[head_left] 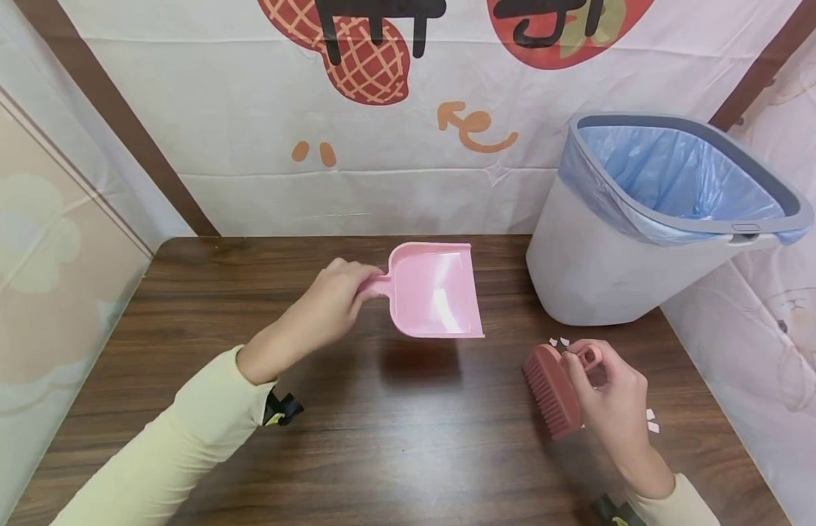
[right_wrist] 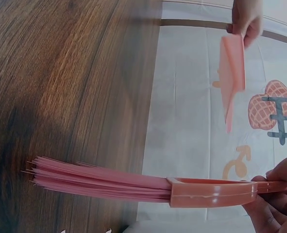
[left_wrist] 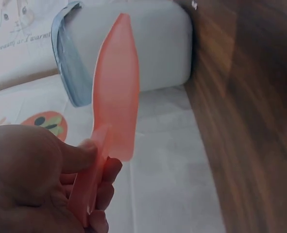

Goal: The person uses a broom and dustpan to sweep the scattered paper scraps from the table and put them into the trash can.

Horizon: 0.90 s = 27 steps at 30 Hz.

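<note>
My left hand [head_left: 338, 296] grips the handle of a pink dustpan [head_left: 427, 292], which it holds up above the wooden table with its open edge toward the right. In the left wrist view the dustpan [left_wrist: 116, 82] appears nearly edge-on, fingers wrapped round its handle. At the right, my right hand [head_left: 611, 394] holds a reddish-pink hand brush [head_left: 555, 387] by its looped handle, bristles to the left and downward. The right wrist view shows the bristles [right_wrist: 104, 179] from the side. White paper scraps [head_left: 559, 342] lie just beyond the brush, and more scraps [head_left: 652, 421] lie right of the right hand.
A white trash bin [head_left: 592, 263] with a grey rim and blue liner stands at the table's back right. Behind the brown wooden table [head_left: 263, 453] hangs a printed white cloth [head_left: 237, 109], with more cloth along both sides.
</note>
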Each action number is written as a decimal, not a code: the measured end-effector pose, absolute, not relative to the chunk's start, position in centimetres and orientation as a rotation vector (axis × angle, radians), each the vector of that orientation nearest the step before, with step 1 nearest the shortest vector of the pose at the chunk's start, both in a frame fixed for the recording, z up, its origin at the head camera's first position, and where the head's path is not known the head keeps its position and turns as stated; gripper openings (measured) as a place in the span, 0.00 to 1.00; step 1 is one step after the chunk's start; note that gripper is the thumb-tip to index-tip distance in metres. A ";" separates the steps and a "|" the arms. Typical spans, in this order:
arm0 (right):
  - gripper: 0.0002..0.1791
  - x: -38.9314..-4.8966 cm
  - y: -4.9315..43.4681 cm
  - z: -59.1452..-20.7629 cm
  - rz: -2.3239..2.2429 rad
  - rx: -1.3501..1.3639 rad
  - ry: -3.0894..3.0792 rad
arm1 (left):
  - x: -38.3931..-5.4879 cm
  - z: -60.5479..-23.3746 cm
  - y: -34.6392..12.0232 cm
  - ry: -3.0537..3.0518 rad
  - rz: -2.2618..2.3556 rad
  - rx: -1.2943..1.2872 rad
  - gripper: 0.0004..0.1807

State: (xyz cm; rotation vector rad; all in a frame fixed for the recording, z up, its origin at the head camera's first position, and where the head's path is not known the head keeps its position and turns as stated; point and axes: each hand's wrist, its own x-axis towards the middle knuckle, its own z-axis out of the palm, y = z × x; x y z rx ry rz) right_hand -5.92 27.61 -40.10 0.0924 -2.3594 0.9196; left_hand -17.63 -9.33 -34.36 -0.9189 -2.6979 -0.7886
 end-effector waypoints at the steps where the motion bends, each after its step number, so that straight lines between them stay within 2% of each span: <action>1: 0.10 -5.9 27.6 -40.1 0.916 0.097 -2.357 | -17.2 -34.7 -9.5 -2.695 -0.793 -0.913 0.09; 14: 0.10 -6.0 27.5 -40.2 0.913 0.110 -2.344 | -12.1 -40.3 -12.9 -2.734 -0.849 -0.822 0.11; 27: 0.09 -6.0 27.7 -40.2 0.908 0.095 -2.346 | -9.5 -42.8 -14.1 -2.748 -0.831 -0.767 0.12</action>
